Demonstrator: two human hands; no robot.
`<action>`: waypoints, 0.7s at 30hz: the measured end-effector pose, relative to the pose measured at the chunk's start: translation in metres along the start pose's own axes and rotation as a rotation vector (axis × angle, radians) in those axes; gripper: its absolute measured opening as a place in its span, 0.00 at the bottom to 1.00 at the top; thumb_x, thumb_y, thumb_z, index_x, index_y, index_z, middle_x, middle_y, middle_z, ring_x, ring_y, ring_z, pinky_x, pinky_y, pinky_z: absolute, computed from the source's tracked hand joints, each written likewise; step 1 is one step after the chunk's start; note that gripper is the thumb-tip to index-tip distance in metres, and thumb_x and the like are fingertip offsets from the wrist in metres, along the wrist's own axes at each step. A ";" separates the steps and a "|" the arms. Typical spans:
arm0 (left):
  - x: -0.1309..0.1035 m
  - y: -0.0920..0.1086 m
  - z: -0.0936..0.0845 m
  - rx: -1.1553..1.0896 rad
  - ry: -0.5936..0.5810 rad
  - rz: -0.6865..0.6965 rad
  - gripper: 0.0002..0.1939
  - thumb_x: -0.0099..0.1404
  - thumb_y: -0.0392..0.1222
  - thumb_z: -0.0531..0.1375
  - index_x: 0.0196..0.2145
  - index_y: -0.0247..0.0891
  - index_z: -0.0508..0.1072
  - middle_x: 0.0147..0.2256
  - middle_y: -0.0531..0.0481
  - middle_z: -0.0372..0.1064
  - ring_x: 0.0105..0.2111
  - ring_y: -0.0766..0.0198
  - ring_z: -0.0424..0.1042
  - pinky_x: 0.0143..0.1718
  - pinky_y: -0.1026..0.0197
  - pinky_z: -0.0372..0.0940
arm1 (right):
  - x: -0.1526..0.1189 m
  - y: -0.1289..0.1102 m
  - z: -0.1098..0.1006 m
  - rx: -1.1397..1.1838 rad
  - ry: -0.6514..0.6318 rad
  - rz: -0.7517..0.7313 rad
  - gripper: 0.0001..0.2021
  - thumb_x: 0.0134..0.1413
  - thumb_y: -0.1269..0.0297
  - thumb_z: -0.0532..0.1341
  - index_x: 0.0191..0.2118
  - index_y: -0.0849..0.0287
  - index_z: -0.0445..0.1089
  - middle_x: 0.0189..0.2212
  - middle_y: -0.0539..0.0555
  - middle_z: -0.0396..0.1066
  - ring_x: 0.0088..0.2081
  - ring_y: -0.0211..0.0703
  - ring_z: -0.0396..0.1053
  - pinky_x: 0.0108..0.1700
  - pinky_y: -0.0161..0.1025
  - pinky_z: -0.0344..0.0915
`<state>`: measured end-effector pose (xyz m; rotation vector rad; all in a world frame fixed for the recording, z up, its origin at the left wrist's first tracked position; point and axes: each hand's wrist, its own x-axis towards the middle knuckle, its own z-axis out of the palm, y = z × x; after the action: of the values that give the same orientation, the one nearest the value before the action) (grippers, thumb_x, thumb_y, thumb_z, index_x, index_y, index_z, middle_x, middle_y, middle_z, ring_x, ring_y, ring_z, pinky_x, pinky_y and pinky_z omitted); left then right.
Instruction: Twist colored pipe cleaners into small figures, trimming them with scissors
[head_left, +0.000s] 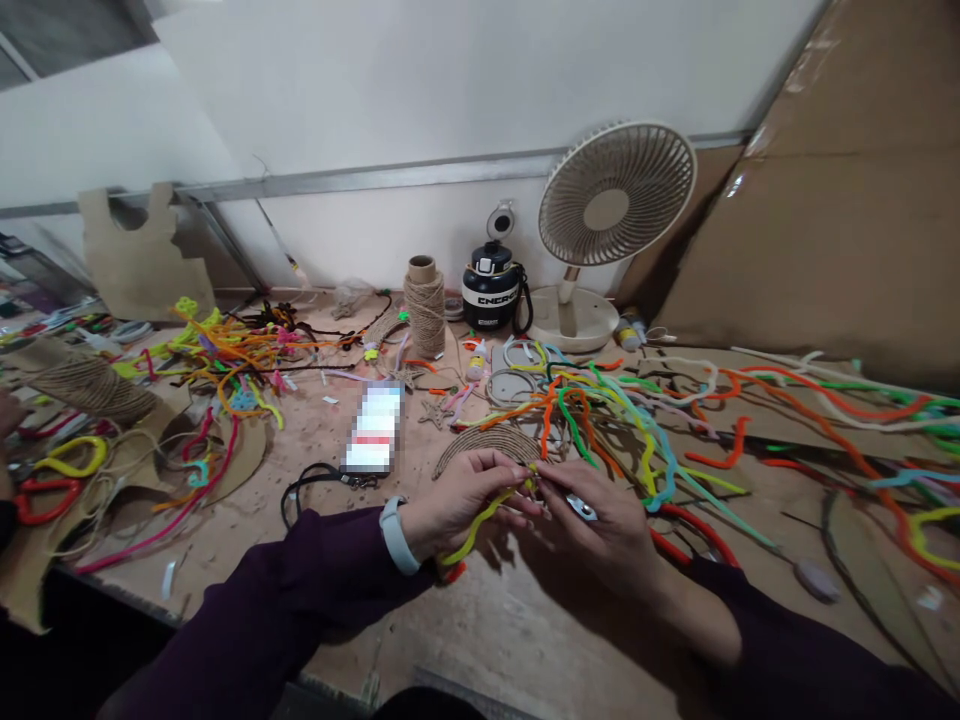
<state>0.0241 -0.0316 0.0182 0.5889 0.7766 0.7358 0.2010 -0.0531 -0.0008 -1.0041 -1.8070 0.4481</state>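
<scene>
The left hand (pixel 457 500) is pinching one yellow pipe cleaner (pixel 480 525) above the table (pixel 480 640), fingers closed on it; the right hand (pixel 600 505) is gripping one small metal tool (pixel 581 507), its fingertips meeting the pipe cleaner's upper end. One phone (pixel 373 430) is lying left of the hands. Beyond, one twine spool (pixel 425 320), one black bottle (pixel 491 290) and one fan (pixel 616 200) are standing. Coloured pipe cleaners (pixel 651 440), too tangled to count, are sprawling rightward.
</scene>
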 end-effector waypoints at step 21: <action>-0.002 0.007 0.002 -0.013 0.027 -0.022 0.16 0.48 0.41 0.72 0.30 0.31 0.71 0.27 0.45 0.75 0.27 0.63 0.77 0.26 0.68 0.69 | 0.004 -0.002 -0.001 -0.072 0.026 -0.046 0.10 0.55 0.70 0.61 0.42 0.53 0.75 0.32 0.53 0.78 0.32 0.43 0.76 0.35 0.38 0.73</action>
<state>0.0220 -0.0292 0.0251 0.5583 0.8020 0.7291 0.2000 -0.0517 0.0034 -1.0103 -1.8298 0.3423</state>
